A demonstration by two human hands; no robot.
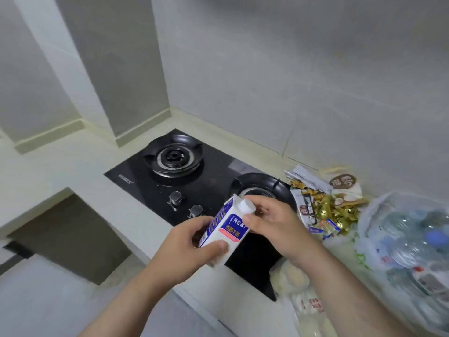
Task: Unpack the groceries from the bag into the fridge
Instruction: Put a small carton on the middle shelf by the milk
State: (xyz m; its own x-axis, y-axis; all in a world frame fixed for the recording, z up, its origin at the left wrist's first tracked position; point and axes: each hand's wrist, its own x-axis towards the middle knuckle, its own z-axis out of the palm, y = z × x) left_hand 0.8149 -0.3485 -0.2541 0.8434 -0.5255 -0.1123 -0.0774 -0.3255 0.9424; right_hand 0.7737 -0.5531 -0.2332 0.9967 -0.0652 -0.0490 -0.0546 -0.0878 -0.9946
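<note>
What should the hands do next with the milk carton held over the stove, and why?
Probably carry the milk carton away from the stove toward the fridge, which is out of view. The left hand grips its base and the right hand pinches the white cap, so it is already out of the plastic bag and firmly held. The cap looks in place.

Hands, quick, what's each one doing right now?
Left hand: closed around the milk carton.
Right hand: fingers on the carton's white cap.
</note>
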